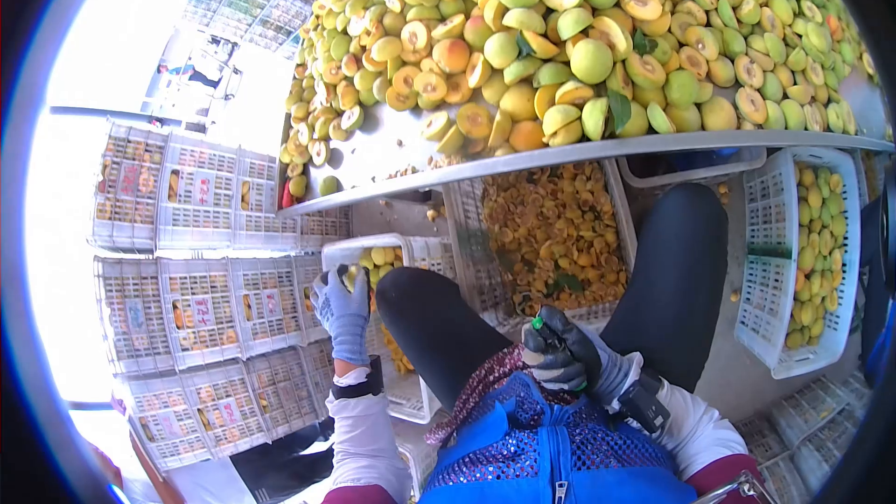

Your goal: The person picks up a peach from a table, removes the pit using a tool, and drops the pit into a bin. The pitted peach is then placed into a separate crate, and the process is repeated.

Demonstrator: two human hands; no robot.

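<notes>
My left hand [342, 315], in a grey glove with dark fingertips, is at the rim of a white crate [350, 247] beside my left knee. Its fingers curl around a yellow-green apricot [352, 276]; more apricots [380, 264] lie in that crate. Close to my lap, my right hand [566, 355], in a dark-palmed grey glove, is closed on a small tool with a green end [537, 323]. The rest of that tool is hidden by the fingers. Whole and halved apricots [560, 28] are heaped on a metal table [560, 151] in front of me.
Between my knees stands a crate [627, 215] of cut orange-brown fruit pieces [555, 233]. Another white crate [767, 252] of apricots is at the right. Stacked crates [201, 224] line the left side. A plastic bin [693, 171] sits under the table edge.
</notes>
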